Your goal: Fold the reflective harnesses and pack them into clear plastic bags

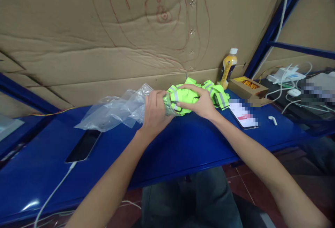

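A bundled neon-yellow reflective vest (184, 97) with grey stripes lies at the back of the blue table. My right hand (200, 100) is wrapped round the middle of the bundle, thumb in front. Part of the vest trails out to the right of that hand. My left hand (155, 109) is closed round the clear plastic bag (117, 111), near its mouth, where the plastic covers the vest's left end. The rest of the bag spreads crumpled to the left. My left fingertips are partly hidden behind the plastic.
On the left a dark phone (83, 146) lies with a white cable plugged in. To the right are a second phone (243, 114), a white earbud (272, 120), an orange drink bottle (227, 68) and an open cardboard box (248, 89). A cardboard wall (78, 29) stands behind.
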The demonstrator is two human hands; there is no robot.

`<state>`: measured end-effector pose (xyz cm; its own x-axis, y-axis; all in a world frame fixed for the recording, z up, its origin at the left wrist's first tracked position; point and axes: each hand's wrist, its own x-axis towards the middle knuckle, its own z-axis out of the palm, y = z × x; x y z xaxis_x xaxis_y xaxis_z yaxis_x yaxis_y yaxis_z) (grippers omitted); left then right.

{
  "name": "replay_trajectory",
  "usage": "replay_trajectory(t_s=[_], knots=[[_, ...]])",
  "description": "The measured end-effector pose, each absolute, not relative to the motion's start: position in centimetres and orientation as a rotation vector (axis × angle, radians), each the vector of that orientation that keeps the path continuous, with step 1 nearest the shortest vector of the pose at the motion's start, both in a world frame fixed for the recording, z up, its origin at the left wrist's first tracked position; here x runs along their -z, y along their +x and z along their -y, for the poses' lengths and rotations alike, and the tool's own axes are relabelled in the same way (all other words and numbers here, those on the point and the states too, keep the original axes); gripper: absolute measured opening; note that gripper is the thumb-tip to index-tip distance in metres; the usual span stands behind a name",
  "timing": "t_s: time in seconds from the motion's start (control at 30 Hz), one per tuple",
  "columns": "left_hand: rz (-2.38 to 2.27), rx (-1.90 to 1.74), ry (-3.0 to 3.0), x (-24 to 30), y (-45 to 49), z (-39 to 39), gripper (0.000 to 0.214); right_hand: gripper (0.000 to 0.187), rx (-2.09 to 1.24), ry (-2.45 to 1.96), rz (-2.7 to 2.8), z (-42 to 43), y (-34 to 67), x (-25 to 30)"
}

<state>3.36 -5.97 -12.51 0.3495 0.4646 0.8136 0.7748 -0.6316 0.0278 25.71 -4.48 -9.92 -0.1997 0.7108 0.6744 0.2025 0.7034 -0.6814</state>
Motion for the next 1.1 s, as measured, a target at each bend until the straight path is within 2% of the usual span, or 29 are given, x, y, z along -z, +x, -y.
replay_trajectory(t_s=[0.23,0.5,0.8,0.9,1.0,1.1], knots=[[1.003,1.015,-2.332,12.5,3.6,6.5,0.064,0.057,-0.448,-0.742,1.853,4.5,25.8,10.4],[0.841,0.950,-2.228,11.4,2.8,6.8,0.082,0.051,-0.410,-0.786,1.663,5.5,24.3,10.4],[0.830,0.799,-2.404,11.9,3.7,6.9,0.077,0.052,-0.587,-0.827,1.680,4.8,24.0,11.7],[0.950,0.921,-2.323,11.9,3.6,6.6,0.082,0.053,-0.519,-0.761,1.735,5.0,24.1,11.4],[1.094,0.966,-2.220,11.9,3.6,6.7,0.073,0.058,-0.408,-0.718,1.810,5.3,24.4,10.9],[1.140,0.882,-2.294,12.2,4.0,7.1,0.066,0.051,-0.344,-0.721,1.903,5.6,24.5,11.2]])
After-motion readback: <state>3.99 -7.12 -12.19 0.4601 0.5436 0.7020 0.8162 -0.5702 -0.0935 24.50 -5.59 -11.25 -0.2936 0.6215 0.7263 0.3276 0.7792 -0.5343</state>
